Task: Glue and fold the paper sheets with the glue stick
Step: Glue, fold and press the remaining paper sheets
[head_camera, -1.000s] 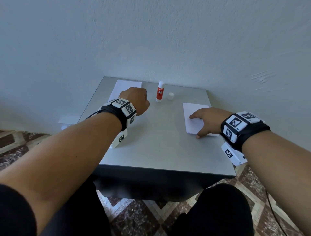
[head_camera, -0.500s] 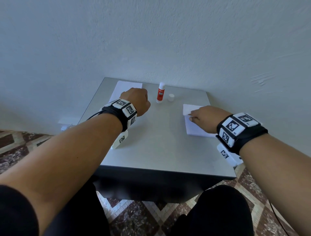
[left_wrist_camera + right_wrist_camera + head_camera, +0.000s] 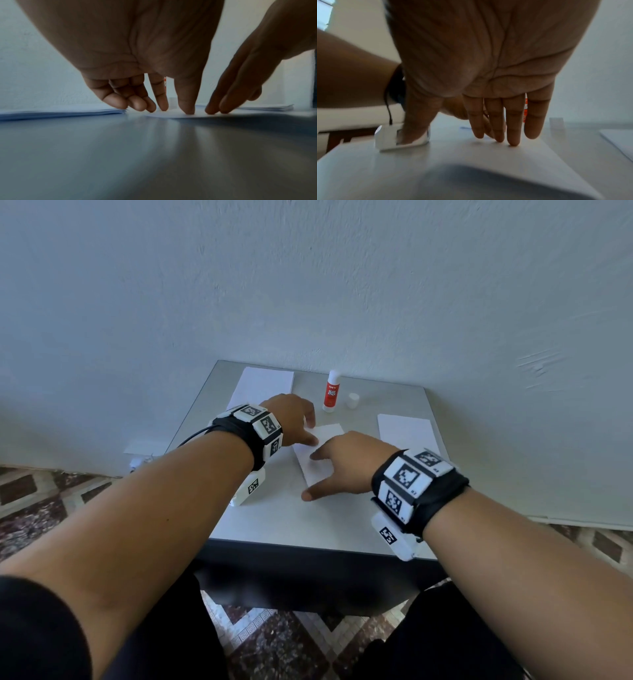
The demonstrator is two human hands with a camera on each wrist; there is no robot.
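Note:
A single white sheet (image 3: pixel 323 440) lies in the middle of the grey table (image 3: pixel 308 522). My right hand (image 3: pixel 329 474) presses flat on it with straight fingers (image 3: pixel 505 129), thumb spread toward the near edge. My left hand (image 3: pixel 308 429) touches the sheet's (image 3: pixel 171 115) left far corner with thumb and index tips, its other fingers loosely curled. The red-and-white glue stick (image 3: pixel 331 395) stands upright and uncapped at the back, its white cap (image 3: pixel 352 400) just to its right. Neither hand holds it.
One stack of white sheets (image 3: pixel 263 385) lies at the back left, another (image 3: pixel 406 429) at the right. A pale wall rises right behind the table. Patterned floor tiles show below the table's near edge (image 3: pixel 308 546).
My right hand slid one sheet from the right stack to the middle of the table. My left hand uncurled from a fist and came down onto that sheet.

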